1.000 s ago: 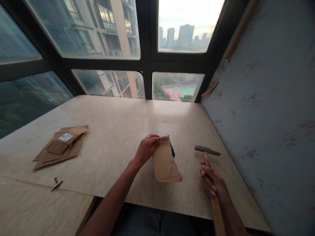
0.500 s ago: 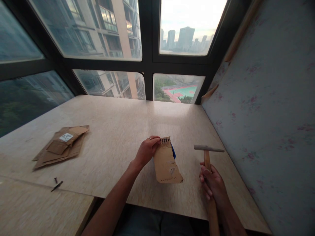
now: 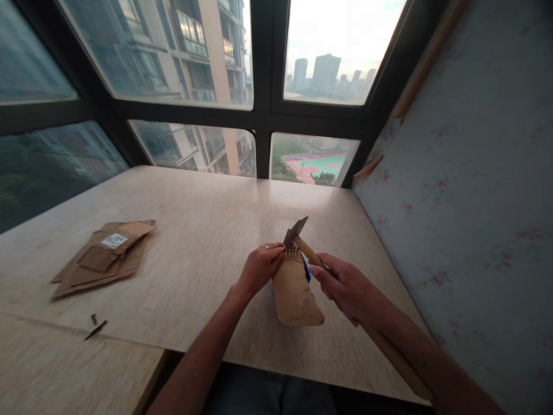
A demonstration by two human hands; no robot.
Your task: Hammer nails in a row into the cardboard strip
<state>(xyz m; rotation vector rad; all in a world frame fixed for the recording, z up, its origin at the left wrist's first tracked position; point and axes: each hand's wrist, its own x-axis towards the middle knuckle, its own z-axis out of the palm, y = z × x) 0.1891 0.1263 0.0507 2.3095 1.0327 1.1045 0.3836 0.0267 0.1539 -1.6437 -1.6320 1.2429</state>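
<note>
My left hand (image 3: 259, 266) pinches the top left edge of a small piece of brown cardboard (image 3: 297, 293) lying on the wooden table (image 3: 203, 230). A row of dark nails stands along that top edge, and a bit of blue shows behind it. My right hand (image 3: 343, 285) is wrapped round the wooden handle of a hammer (image 3: 302, 239). The hammer's metal head hangs just over the nails, close to my left fingertips. The long handle runs back under my right forearm.
A stack of brown cardboard pieces (image 3: 101, 256) with a white label lies at the left of the table. Two loose dark nails (image 3: 95, 327) lie near the front left seam. A papered wall (image 3: 475, 190) closes the right side. Windows stand behind the table.
My right hand has swung the hammer from upright at the right of the cardboard over to the left, bringing its head above the nails. My left hand has stayed on the cardboard.
</note>
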